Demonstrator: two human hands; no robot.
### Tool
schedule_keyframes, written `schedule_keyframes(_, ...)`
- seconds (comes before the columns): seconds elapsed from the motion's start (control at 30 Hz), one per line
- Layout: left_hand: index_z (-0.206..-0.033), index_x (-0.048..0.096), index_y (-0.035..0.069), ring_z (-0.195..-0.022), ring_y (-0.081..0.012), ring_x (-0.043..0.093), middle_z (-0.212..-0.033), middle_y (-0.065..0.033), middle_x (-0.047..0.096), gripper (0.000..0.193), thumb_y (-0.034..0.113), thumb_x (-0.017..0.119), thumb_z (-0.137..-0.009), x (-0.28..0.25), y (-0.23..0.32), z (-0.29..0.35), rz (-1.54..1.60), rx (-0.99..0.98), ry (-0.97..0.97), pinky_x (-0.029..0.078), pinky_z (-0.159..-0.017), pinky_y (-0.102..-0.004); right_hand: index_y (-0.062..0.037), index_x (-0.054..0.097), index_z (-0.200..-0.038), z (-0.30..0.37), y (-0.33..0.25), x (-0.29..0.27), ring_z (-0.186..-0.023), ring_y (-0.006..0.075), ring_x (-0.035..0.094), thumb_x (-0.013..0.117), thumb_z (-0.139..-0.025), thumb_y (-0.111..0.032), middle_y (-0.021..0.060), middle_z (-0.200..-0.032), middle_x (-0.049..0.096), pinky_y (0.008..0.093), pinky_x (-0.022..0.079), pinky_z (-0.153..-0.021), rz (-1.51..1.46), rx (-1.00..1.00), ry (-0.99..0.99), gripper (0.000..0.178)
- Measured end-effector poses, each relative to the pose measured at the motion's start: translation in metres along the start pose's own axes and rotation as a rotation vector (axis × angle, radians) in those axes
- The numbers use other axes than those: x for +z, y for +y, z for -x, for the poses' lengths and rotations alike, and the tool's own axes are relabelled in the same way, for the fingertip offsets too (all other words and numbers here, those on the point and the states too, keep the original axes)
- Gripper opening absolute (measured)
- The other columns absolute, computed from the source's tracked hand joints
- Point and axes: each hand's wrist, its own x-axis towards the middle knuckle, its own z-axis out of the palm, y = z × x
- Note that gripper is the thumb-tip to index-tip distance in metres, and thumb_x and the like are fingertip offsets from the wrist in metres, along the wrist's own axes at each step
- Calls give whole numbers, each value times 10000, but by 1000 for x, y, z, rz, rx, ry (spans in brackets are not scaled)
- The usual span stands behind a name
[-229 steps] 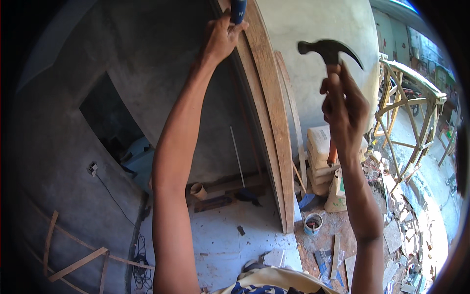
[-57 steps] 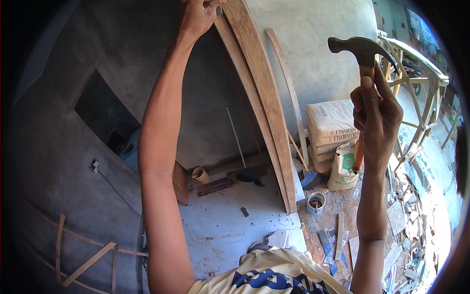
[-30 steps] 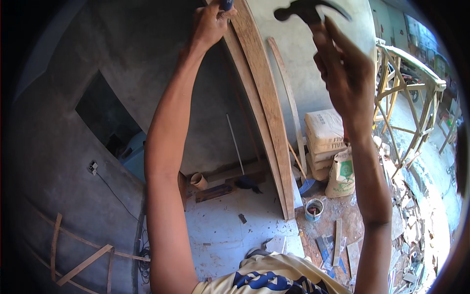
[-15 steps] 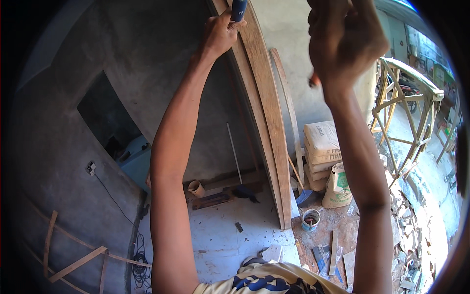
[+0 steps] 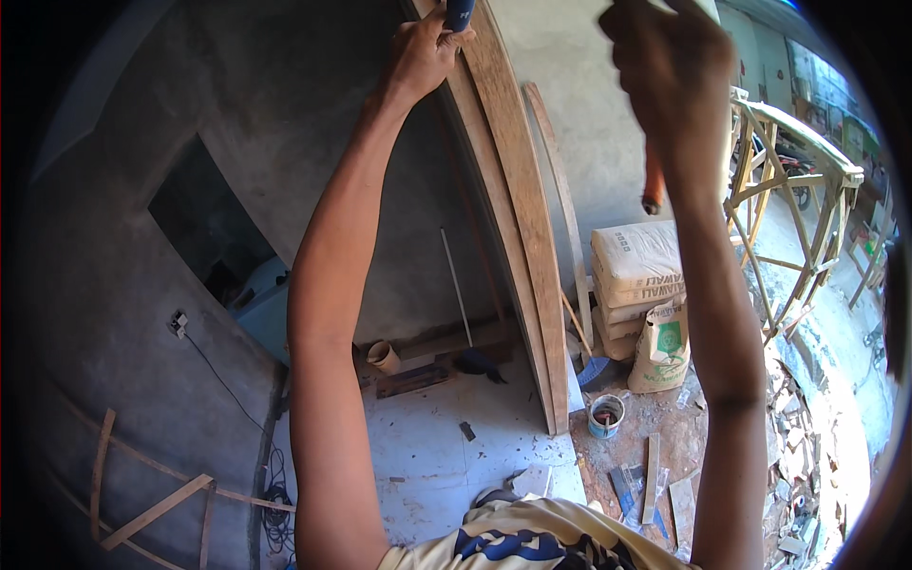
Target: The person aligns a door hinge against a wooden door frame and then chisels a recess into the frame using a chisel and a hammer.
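Note:
Raised toward the top edge, my left hand [image 5: 424, 59] is closed round a dark blue tool handle [image 5: 460, 13]. It rests at the edge of a tall brown wooden door frame [image 5: 518, 171]; the tool's working end is out of sight. My right hand [image 5: 676, 81] is up too, to the right of the frame, its outline blurred by motion. From the lower side of this fist sticks out the end of an orange handle [image 5: 654, 180]. The other end of that tool is cut off by the picture's top, so its kind cannot be made out.
Stacked sacks [image 5: 636, 256] stand by the wall, with a green-marked sack [image 5: 660, 351] before them. Nearby are a paint-stained bucket [image 5: 605, 416] and a loose wooden strip [image 5: 651, 478]. Rubble [image 5: 793, 446] and a wooden trestle [image 5: 798, 180] lie right. A brown tub [image 5: 383, 357] sits inside.
My right hand has tilted, and more of the orange handle shows below it. My left hand stays at the door frame. The view has shifted slightly.

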Motion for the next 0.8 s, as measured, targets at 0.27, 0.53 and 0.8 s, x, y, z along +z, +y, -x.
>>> schedule_keyframes(0.27, -930, 663, 8, -743, -106, 705, -818, -40, 734, 172, 173, 706, -950, -14, -20, 25, 511, -53, 305, 552, -649, -283, -14, 555, -1401, 81, -1, -106, -470, -2, 339, 562, -1043, -265, -48, -619, 455, 202, 226, -417, -78, 354, 157, 437)
schedule_keyframes(0.53, -1012, 590, -17, -740, -205, 638, -800, -114, 613, 269, 248, 631, -1007, -12, 5, 24, 312, 76, 277, 527, -681, -358, -1, 529, -1416, 122, 12, -104, -488, 3, 301, 542, -1052, -245, -58, -624, 402, 207, 202, -423, -199, 550, 103, 438)
schedule_keyframes(0.8, -996, 580, 4, -729, -190, 576, -832, -66, 589, 286, 279, 660, -989, -18, 6, 4, 65, -37, 102, 495, -659, -349, 15, 454, -1469, 131, 11, -94, -480, 9, 287, 545, -1051, -268, -60, -607, 382, 214, 199, -423, -152, 566, 92, 512)
